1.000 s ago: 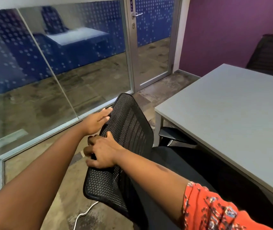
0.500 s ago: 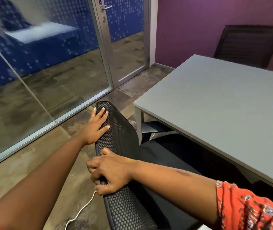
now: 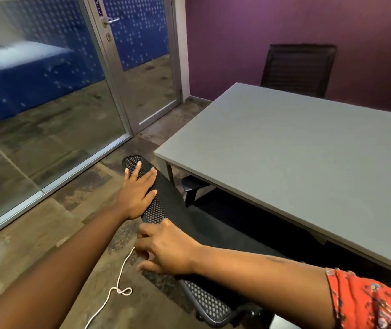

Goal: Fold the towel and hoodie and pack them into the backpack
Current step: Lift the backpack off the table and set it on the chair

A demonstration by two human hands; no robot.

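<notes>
— Glass first, on the far left: a glass wall (image 3: pixel 47 129) and a glass door (image 3: pixel 142 67), with a white cord (image 3: pixel 116 281) looping over the floor (image 3: pixel 35 245) below. Where are the hands?

— Both on the mesh back of a black chair (image 3: pixel 156 207). The left hand (image 3: pixel 137 191) lies flat along its top edge, fingers straight and spread, pressing and not gripping. The right hand (image 3: pixel 163 250) sits lower on the same edge with the fingers bent over it; whether they really clasp the frame I cannot tell, since the fingertips are out of sight.

— And the towel, the hoodie, the backpack?

— None of them shows. The grey tabletop (image 3: pixel 296 162) to the right carries nothing that I can see, and beyond it a second chair (image 3: pixel 299 67) stands against the purple wall (image 3: pixel 284 24).

— So how far along is the job?

— By my reading, nothing is visibly done: no cloth folded, no bag in view. Handling the chair looks like getting ready at the tabletop. Fetching the things, both folds and the packing all appear left to do.
</notes>
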